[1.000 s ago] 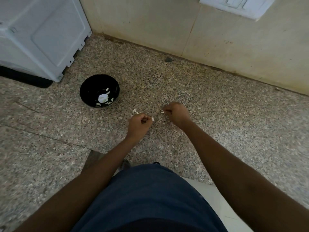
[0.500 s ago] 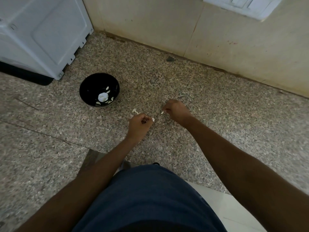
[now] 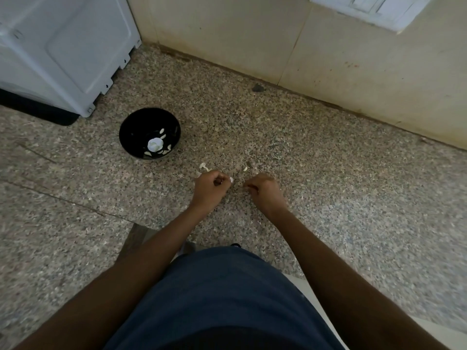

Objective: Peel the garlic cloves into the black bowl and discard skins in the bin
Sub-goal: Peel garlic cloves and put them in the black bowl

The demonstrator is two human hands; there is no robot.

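The black bowl (image 3: pixel 126 130) stands on the speckled stone counter (image 3: pixel 328 185) left of my hands, with several white garlic pieces (image 3: pixel 154 144) inside. My left hand (image 3: pixel 211 190) is curled and pinches a small white garlic clove (image 3: pixel 231 180) that sticks out at the fingertips. Just to the right, my right hand (image 3: pixel 264 192) is curled too, and nothing shows in its fingers. A loose clove (image 3: pixel 245 169) lies on the counter just beyond it. A scrap of skin (image 3: pixel 204 167) lies beyond my left hand. No bin is in view.
A white appliance (image 3: pixel 63 46) on a black base (image 3: pixel 38 112) stands at the back left, close to the bowl. A tiled wall (image 3: pixel 252 41) with a switch plate (image 3: pixel 366 8) closes off the far side. The counter's front edge runs near my body.
My right hand has pulled back toward me, away from the loose clove it was touching. My left hand has stayed where it was, still pinching its clove.
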